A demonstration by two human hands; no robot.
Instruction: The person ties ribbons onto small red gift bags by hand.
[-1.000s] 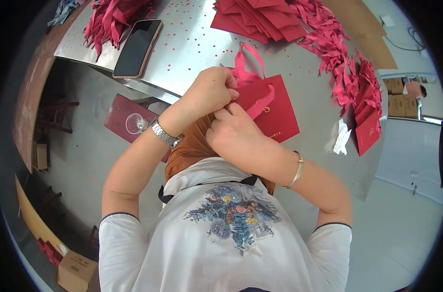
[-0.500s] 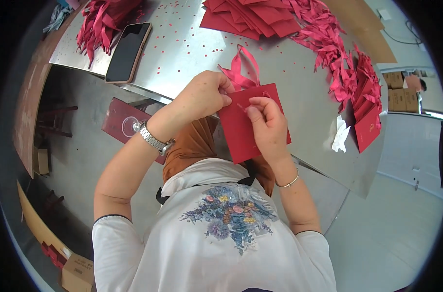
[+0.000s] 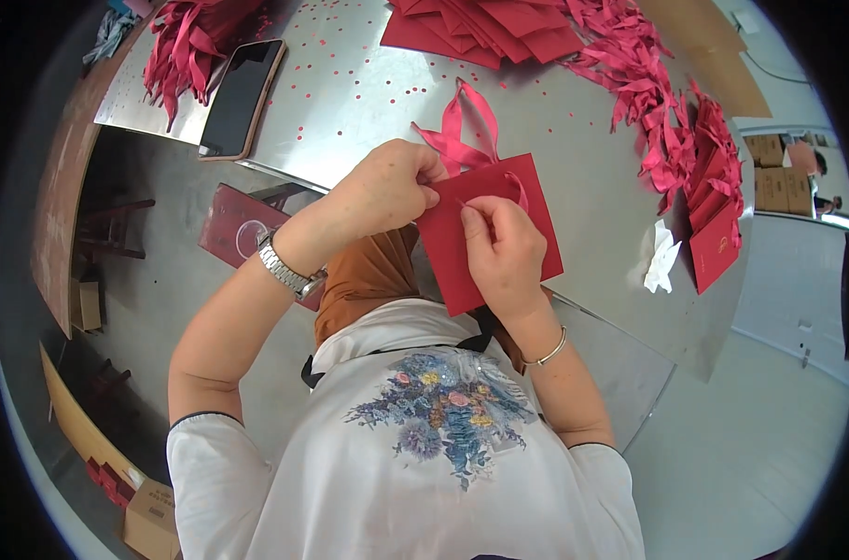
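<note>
Red paper bag (image 3: 485,238) is between my hands: my left hand (image 3: 387,191) pinches its top corner, my right hand (image 3: 504,252) pinches the ribbon (image 3: 462,131) at its front.

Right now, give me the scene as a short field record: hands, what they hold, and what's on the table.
left hand: grips upper left edge of the red paper bag
right hand: on the bag's front, fingertips pinching near its top edge
ribbon handle: pink, looped above the bag
table: metal, dotted with red specks
phone: dark screen, far left
flat red bags: stacked at far edge
</note>
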